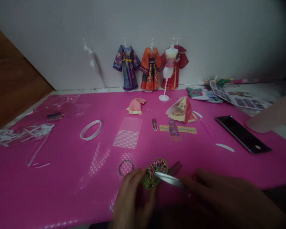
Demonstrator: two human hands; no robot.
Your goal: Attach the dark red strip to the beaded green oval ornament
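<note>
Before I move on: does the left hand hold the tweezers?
No, the right hand holds the tweezers, while the left hand holds the green dish of beads.

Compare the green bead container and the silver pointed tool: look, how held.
Shape: the green container is rounded; the silver pointed tool is slim and tapered.
Contents: the green container holds multicoloured beads; the silver pointed tool has its tip over them.
Grip: the left hand holds the green container, the right hand the silver pointed tool.
Shared: both are hand-held.

Tweezers (169, 179) partly hidden by right hand (214, 190), tiny beads (154, 167) indistinct
</note>
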